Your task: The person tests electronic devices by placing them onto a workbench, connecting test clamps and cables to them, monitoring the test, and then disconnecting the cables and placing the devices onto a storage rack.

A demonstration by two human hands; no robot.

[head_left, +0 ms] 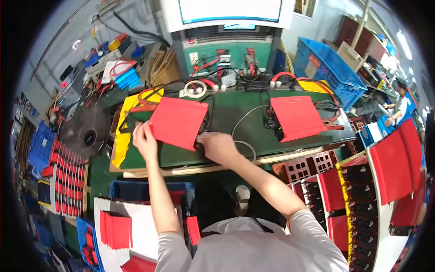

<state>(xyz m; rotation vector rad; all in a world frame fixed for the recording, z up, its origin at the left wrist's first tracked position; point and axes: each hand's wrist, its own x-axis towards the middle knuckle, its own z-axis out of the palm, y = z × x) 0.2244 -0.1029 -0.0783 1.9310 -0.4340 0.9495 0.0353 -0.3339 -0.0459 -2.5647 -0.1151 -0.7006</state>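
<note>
A red box-shaped metal unit [179, 122] lies tilted on the green bench mat, with dark fittings and cables at its right end. At its lower left corner is my left hand [146, 141], fingers bent and closed at the unit's end; what they pinch is hidden. My right hand [219, 148] is closed at the lower right corner, its fingertips against the end with the fittings, and I cannot make out what is in them. A red clamp [144, 108] rests by the upper left edge. Farther right lies a second red unit [297, 118], with cables and a red clamp [334, 127] beside it.
Behind the bench stand a monitor [230, 11] and a test rack with red leads. A roll of tape [195, 89] sits at the back. Blue crate [328, 68] at right; fan [88, 136] at left. Red panels and black parts fill racks near my right arm.
</note>
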